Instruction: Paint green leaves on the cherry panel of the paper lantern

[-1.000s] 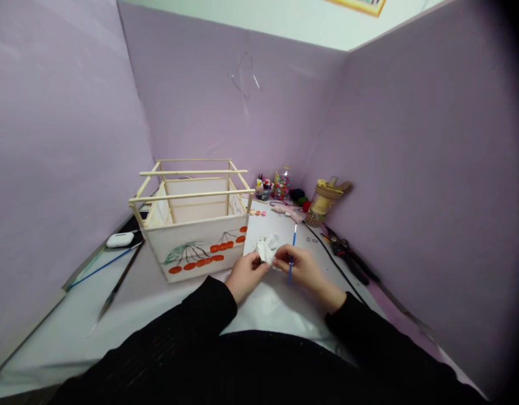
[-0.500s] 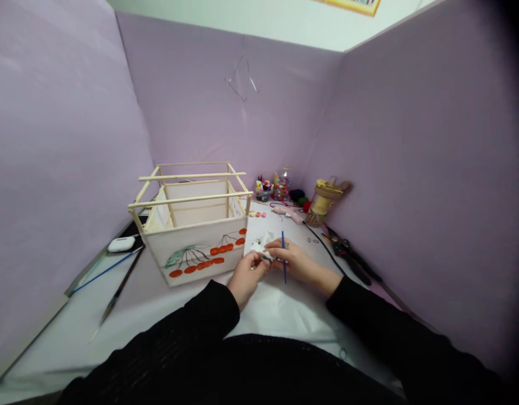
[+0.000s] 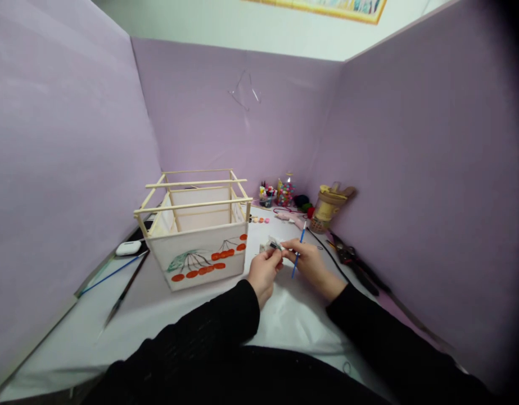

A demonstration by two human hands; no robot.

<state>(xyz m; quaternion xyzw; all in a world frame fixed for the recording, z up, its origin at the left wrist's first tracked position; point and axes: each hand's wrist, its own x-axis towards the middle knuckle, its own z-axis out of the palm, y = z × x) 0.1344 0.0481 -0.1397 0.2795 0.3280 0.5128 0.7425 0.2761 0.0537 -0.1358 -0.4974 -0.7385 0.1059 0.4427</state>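
My left hand (image 3: 264,274) is closed, its thumb and fingers pinching a small dark-and-white item (image 3: 275,246) whose kind I cannot make out. My right hand (image 3: 313,265) holds a slim blue paintbrush (image 3: 300,250), tilted with one end up. Its fingertips meet the small item from the right. Crumpled white material (image 3: 265,246) shows just beyond the fingers. To the left of my hands stands a box-shaped wooden stick frame (image 3: 193,209) with white panels (image 3: 204,242), the front one painted with red-orange ovals and green and dark strokes.
At left lie a white case (image 3: 128,248), another blue brush (image 3: 111,274) and a long dark brush (image 3: 126,289). Behind are a tub of small bottles (image 3: 267,194), a bead jar (image 3: 286,191) and a pink glue gun (image 3: 290,218). Right: a yellow-lidded cup (image 3: 325,209) and black-handled pliers (image 3: 356,264).
Both hands have shifted right with the small item, its dark part now showing. The blue paintbrush has moved right and tilted. The whole view has shifted slightly.
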